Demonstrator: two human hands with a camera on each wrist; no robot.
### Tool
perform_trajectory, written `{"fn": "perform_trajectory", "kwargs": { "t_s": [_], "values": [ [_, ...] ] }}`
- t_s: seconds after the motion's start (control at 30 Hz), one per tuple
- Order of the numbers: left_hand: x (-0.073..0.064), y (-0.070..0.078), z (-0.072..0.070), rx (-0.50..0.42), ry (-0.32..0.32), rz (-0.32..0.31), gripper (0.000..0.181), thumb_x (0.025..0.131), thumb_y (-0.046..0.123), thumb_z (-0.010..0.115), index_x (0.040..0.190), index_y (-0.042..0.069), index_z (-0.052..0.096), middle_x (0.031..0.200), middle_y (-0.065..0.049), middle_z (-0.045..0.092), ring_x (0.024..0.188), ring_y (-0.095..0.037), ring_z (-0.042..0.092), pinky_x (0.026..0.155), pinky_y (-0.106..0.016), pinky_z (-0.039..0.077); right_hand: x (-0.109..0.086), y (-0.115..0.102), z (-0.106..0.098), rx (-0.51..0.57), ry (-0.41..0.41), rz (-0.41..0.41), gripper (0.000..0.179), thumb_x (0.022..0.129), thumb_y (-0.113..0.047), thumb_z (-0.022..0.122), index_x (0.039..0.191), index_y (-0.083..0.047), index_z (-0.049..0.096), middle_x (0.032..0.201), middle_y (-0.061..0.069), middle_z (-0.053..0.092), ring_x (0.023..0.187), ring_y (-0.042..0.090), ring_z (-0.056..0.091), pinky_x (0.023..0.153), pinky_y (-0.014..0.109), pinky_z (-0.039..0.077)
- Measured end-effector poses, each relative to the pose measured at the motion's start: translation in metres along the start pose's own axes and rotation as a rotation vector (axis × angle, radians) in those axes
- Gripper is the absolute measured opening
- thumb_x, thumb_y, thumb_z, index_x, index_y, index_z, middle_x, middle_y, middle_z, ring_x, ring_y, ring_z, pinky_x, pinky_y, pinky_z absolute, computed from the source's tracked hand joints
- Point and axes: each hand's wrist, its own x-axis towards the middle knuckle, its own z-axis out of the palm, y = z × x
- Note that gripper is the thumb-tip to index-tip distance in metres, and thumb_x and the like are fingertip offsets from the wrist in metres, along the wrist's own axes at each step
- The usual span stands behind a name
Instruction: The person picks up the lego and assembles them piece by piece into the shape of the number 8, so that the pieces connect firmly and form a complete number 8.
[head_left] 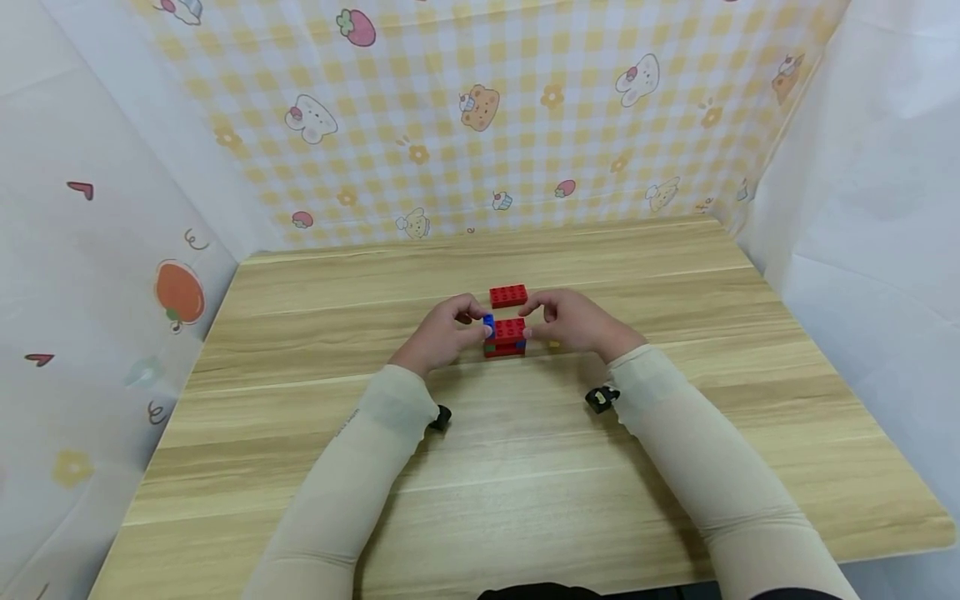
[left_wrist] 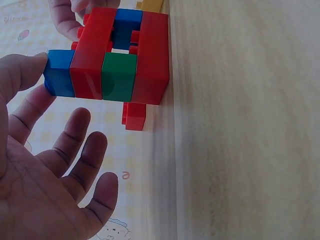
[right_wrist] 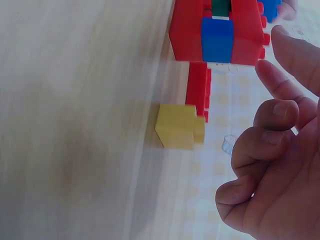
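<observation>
Running off the bottom edge, pale sleeves [head_left: 333, 500] cross the table [head_left: 525, 475]. The left hand [head_left: 442, 337] pinches a small blue block [left_wrist: 60, 73] between thumb and forefinger, flush on the left end of an upper red block [left_wrist: 92, 55] and hiding the studs there. The right hand [head_left: 577, 323] grips nothing: thumb and forefinger stand parted at that block's right end, other fingers bent; whether a tip touches is hard to tell. Below sit a green block [left_wrist: 119, 76] at left, a second blue block [right_wrist: 217, 40] at right, then a lower red block [left_wrist: 152, 57] on the table. A yellow block [right_wrist: 176, 125] just to the right is mostly covered in the head view. Beyond lies a spare red block [head_left: 508, 295], partly hidden in both wrist views. Farthest back, a checked cloth [head_left: 525, 50] is cut off above.
</observation>
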Motion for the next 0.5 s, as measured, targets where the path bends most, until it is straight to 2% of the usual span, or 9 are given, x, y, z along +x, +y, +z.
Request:
{"fn": "perform_trajectory", "kwargs": {
  "t_s": [0.2, 0.5],
  "values": [
    [-0.002, 0.001, 0.000, 0.002, -0.004, 0.013, 0.010, 0.100, 0.024, 0.070, 0.107, 0.017, 0.067, 0.129, -0.003, 0.061, 0.120, -0.028, 0.052, 0.099, -0.049, 0.046, -0.003, 0.009, -0.008, -0.005, 0.030, 0.028, 0.033, 0.096, -0.025, 0.080, 0.125, -0.011, 0.073, 0.075, 0.004, 0.049, 0.067, 0.022, 0.047, 0.065, 0.036, 0.041],
    [-0.002, 0.001, 0.000, 0.010, -0.007, 0.007, 0.011, 0.100, 0.024, 0.070, 0.108, 0.017, 0.066, 0.130, -0.003, 0.061, 0.121, -0.028, 0.052, 0.100, -0.049, 0.046, -0.008, 0.019, -0.017, -0.028, 0.044, 0.078, 0.030, 0.096, -0.024, 0.079, 0.121, -0.009, 0.073, 0.075, 0.004, 0.048, 0.066, 0.020, 0.046, 0.064, 0.035, 0.042]
  ]
}}
